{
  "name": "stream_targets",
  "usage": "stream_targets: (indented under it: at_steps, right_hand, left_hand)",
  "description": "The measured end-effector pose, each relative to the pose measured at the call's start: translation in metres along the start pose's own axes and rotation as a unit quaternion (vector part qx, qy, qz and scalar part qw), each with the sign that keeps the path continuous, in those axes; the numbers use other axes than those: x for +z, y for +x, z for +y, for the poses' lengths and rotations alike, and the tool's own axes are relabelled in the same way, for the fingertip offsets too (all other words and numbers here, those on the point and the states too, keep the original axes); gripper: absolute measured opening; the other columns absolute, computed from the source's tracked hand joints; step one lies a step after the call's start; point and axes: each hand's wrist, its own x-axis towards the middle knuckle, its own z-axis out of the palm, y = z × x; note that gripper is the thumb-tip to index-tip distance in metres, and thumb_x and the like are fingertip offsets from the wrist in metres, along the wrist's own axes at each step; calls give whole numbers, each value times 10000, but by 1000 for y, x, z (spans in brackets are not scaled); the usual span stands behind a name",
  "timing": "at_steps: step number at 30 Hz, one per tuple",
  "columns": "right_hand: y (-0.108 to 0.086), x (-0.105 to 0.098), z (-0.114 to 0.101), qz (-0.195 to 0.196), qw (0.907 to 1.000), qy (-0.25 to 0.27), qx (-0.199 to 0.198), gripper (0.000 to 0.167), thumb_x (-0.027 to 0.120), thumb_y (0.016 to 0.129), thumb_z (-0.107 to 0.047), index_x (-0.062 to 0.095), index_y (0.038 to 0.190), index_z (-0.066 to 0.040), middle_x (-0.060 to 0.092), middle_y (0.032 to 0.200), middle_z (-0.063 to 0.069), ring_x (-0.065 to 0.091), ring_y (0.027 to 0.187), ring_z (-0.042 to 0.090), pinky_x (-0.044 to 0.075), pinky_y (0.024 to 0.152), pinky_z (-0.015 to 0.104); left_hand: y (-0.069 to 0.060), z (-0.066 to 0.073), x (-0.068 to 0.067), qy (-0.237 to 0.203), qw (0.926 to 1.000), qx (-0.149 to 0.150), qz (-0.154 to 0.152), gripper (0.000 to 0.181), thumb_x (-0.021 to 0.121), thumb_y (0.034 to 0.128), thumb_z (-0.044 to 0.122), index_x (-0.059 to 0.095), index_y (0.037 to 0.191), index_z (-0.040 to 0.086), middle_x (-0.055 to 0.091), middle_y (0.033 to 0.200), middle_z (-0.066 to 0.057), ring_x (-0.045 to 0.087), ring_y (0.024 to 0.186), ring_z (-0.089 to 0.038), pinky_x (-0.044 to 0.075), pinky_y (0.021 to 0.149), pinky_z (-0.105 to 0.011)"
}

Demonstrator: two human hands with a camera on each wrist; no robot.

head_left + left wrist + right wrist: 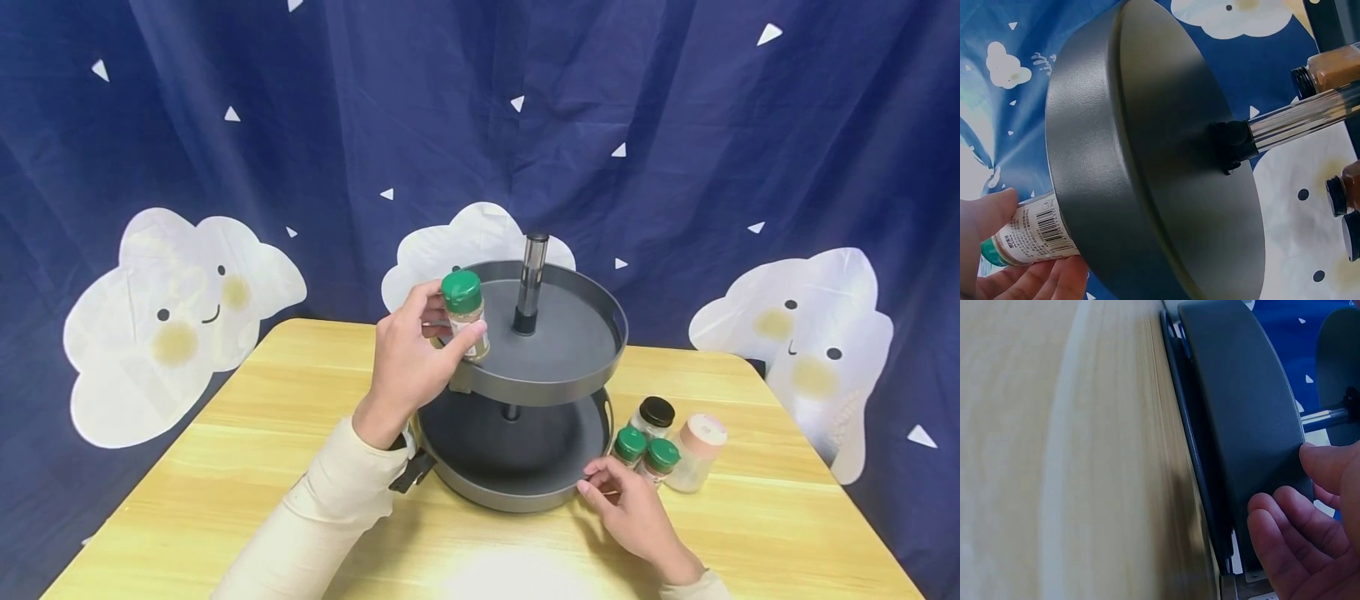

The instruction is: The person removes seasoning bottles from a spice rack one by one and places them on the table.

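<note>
My left hand (pixel 412 358) grips a spice jar (pixel 465 312) with a green lid, thumb on one side and fingers on the other. The jar is upright at the left rim of the upper tray (pixel 555 387); whether its base touches the tray cannot be told. In the left wrist view its label (pixel 1038 231) with a barcode shows beside the tray's wall. My right hand (pixel 633 512) is at the right front edge of the lower tray (pixel 495 497). In the right wrist view, loosely bent fingers (pixel 1282 540) rest against that tray's outer wall, thumb near its rim.
A pole (pixel 532 275) rises through the two-tier stand. Right of it stand two green-lidded jars (pixel 662 456), a black-lidded jar (pixel 657 412) and a pink-topped container (pixel 697 454). Black-capped bottles (pixel 1329 69) show below the upper tray. A patterned blue curtain (pixel 420 100) hangs behind the table.
</note>
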Motion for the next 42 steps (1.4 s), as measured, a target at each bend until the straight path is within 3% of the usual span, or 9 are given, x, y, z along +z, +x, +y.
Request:
stream_targets:
  at_steps: [27, 42]
  right_hand:
    - [1, 0, -1, -42, 10000, 8, 57, 178, 740, 800, 37, 638, 906, -64, 609, 726, -117, 614, 643, 41, 566, 593, 243]
    - [0, 0, -1, -37, 10000, -24, 39, 188, 743, 793, 42, 638, 910, -60, 604, 726, -125, 610, 646, 33, 567, 595, 244]
  left_hand:
    - [4, 4, -9, -12, 9993, 267, 271, 504, 832, 754, 137, 583, 1160, -29, 697, 913, -115, 680, 808, -192, 589, 695, -304]
    - [-3, 6, -24, -194, 9986, 246, 417, 500, 841, 725, 63, 587, 1146, -23, 702, 911, -95, 675, 806, -157, 587, 684, -280]
